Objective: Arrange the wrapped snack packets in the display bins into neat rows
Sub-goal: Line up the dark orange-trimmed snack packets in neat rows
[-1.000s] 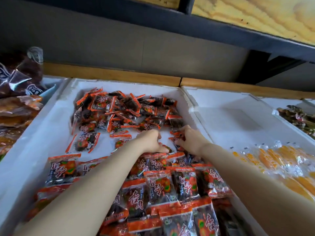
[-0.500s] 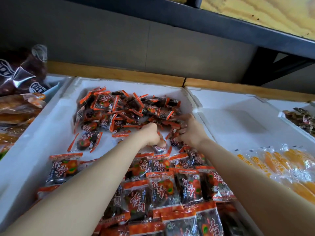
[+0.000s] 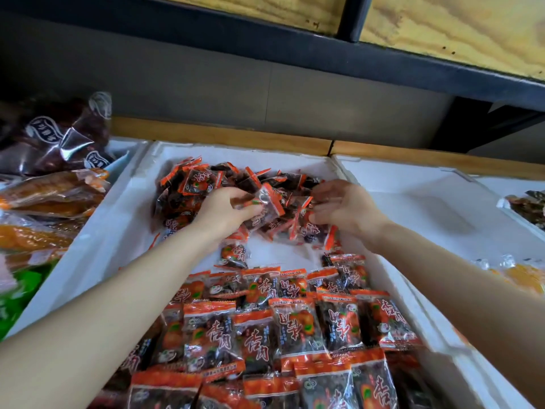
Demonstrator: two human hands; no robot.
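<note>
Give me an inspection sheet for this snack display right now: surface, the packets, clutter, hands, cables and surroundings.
Surface: white foam bin, with a bare strip of floor between the heap and the rows.
Job's things: loose heap of red-and-black packets, jumbled at the back; neat rows overlapping at the front.
Clutter: stray packet lying alone between them.
Grippers: left hand grips a held packet at the heap; right hand is open at the heap's right edge.
Cables: nothing seen.
Surroundings: dark bags and orange packs in the left bin; yellow packs in the right bin; dark shelf frame overhead.
</note>
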